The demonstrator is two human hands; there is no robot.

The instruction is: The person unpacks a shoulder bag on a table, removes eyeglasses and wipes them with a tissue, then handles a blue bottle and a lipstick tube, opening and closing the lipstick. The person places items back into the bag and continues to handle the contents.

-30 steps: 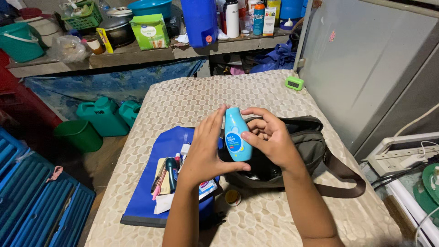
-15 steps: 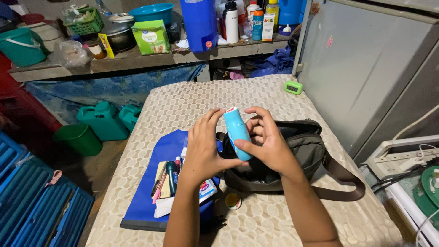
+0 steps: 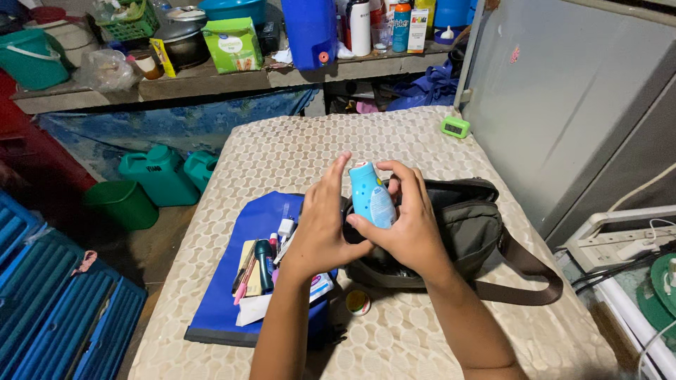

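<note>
Patterned table (image 3: 296, 151): bag (image 3: 472, 225), blue pouch (image 3: 239, 267).
</note>
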